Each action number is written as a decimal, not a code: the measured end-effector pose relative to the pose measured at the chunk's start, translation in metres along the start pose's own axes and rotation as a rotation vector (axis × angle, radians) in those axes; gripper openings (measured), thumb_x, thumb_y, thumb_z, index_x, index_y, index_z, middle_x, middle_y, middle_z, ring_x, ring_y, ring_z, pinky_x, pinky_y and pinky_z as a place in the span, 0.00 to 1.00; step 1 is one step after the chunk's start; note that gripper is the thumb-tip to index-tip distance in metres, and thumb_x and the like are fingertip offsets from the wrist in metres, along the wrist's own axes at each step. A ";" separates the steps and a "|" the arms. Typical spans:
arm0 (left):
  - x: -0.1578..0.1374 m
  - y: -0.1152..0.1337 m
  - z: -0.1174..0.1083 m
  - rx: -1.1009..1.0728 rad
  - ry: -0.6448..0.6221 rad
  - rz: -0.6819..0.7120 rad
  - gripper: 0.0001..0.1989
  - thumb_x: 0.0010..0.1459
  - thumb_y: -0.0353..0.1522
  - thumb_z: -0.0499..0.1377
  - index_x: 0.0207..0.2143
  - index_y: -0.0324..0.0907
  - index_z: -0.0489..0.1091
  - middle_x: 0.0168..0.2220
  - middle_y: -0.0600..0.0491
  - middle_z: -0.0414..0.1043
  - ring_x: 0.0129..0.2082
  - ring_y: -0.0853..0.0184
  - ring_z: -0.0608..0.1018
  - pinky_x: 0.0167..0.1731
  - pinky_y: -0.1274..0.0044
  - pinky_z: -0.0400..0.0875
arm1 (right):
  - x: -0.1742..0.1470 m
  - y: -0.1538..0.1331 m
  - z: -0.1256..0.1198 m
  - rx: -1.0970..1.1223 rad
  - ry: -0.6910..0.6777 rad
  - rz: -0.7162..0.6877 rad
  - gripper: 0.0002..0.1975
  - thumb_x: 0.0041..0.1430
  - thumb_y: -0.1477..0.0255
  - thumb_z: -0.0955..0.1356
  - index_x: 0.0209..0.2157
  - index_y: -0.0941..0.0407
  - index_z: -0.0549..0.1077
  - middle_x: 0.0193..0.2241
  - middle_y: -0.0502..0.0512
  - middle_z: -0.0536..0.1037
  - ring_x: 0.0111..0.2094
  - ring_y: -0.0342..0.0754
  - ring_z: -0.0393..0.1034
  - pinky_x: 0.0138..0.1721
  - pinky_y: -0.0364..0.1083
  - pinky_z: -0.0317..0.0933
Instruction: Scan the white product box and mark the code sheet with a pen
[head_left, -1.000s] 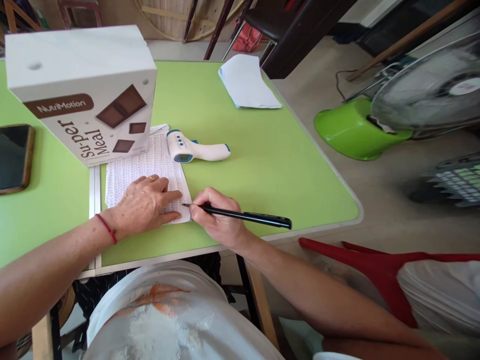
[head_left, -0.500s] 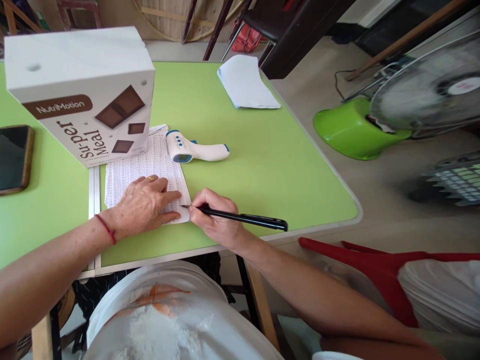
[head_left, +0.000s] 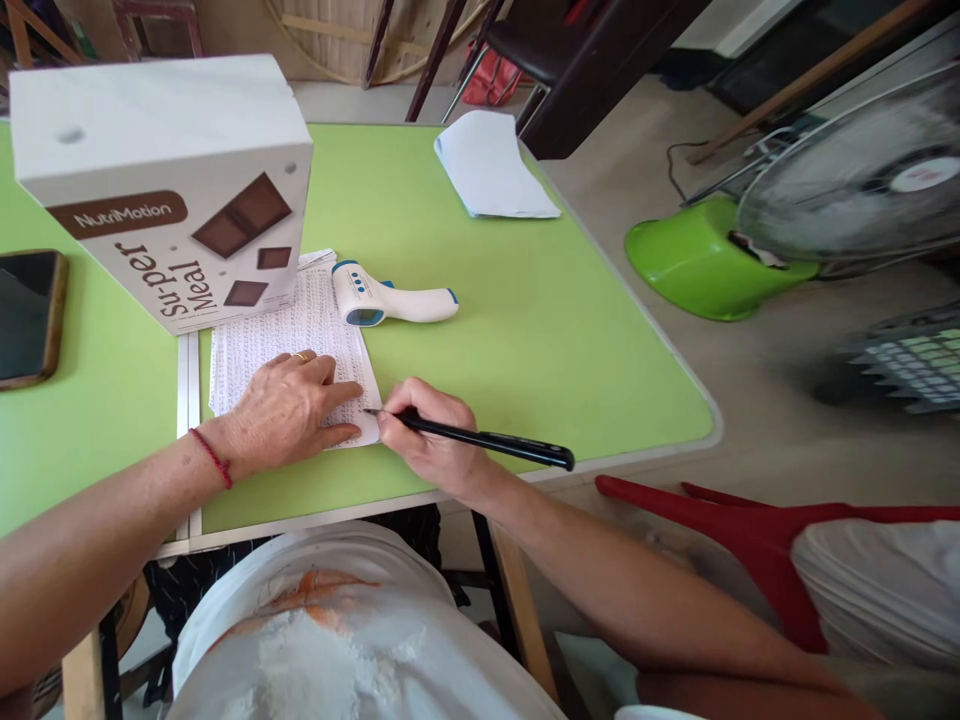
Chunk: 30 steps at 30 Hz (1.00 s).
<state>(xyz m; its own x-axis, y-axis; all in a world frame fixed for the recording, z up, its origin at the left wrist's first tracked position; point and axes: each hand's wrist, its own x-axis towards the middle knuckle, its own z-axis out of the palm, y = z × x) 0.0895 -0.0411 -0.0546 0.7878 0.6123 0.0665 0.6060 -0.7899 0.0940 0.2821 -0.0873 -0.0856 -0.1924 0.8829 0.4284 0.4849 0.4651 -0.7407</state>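
My right hand (head_left: 435,435) is closed around a black pen (head_left: 495,440), its tip at the right edge of a sheet of paper (head_left: 330,335) dense with small handwriting. Lying across the lower part of the sheet is my left hand (head_left: 296,405), fingers stretched out and apart, the index finger and thumb close to the pen tip. A white and blue infrared thermometer (head_left: 397,300) rests on its side, its head overlapping the paper's right edge. The white NutriMotion box (head_left: 180,190) stands over the far left part of the paper.
A phone (head_left: 30,315) lies at the left on the green table (head_left: 540,330). Folded white paper (head_left: 491,165) is near the far edge. Beyond the right edge are a fan (head_left: 862,180), a green stool (head_left: 712,260) and a red chair (head_left: 750,520) with white cloth.
The pen tip has shifted very slightly to the right on the paper. My left hand, the box and the thermometer stay where they were.
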 end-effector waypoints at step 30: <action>-0.001 -0.002 0.001 -0.017 0.027 0.013 0.16 0.60 0.42 0.62 0.47 0.45 0.75 0.33 0.50 0.70 0.33 0.61 0.74 0.33 0.72 0.68 | 0.000 0.000 -0.001 -0.008 0.007 0.068 0.10 0.53 0.75 0.64 0.21 0.53 0.59 0.16 0.42 0.61 0.17 0.38 0.53 0.19 0.39 0.52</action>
<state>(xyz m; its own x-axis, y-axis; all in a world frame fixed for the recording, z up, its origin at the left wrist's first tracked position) 0.0881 -0.0404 -0.0560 0.7920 0.6032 0.0942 0.5939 -0.7970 0.1100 0.2830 -0.0878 -0.0850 -0.1530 0.9120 0.3806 0.5033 0.4034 -0.7642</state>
